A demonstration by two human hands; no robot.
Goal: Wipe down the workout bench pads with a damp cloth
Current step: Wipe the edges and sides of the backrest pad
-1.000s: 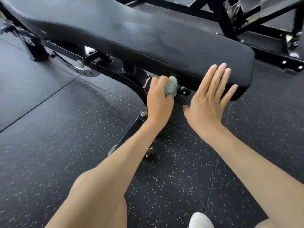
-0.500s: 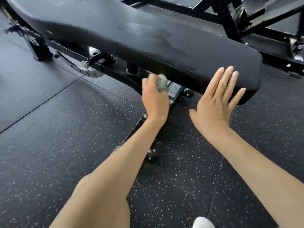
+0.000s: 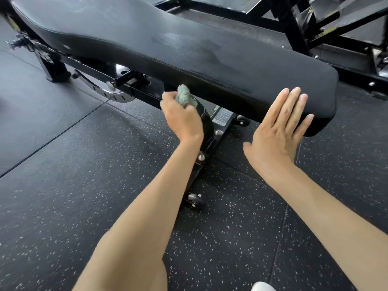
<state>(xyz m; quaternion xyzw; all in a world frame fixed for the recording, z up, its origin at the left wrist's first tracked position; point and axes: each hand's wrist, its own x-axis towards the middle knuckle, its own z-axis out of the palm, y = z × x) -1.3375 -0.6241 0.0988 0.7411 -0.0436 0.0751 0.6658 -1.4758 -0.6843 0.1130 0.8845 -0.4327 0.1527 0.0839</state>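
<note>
A long black bench pad (image 3: pixel 189 51) runs from the upper left to the right, with damp streaks on its top. My left hand (image 3: pixel 181 118) grips a bunched grey-green cloth (image 3: pixel 183 95) against the pad's near side edge, about midway along. My right hand (image 3: pixel 279 131) lies flat with straight fingers against the near side of the pad's right end.
The bench's black steel frame (image 3: pixel 207 131) and a small wheel (image 3: pixel 196 199) stand under the pad between my forearms. A curved metal adjustment bracket (image 3: pixel 100 89) sits at the left. Other black machine frames (image 3: pixel 298 24) stand behind. Speckled rubber floor (image 3: pixel 84 175) lies all around.
My left hand has slid the cloth leftward along the pad's near edge. My right hand has stayed flat at the pad's right end.
</note>
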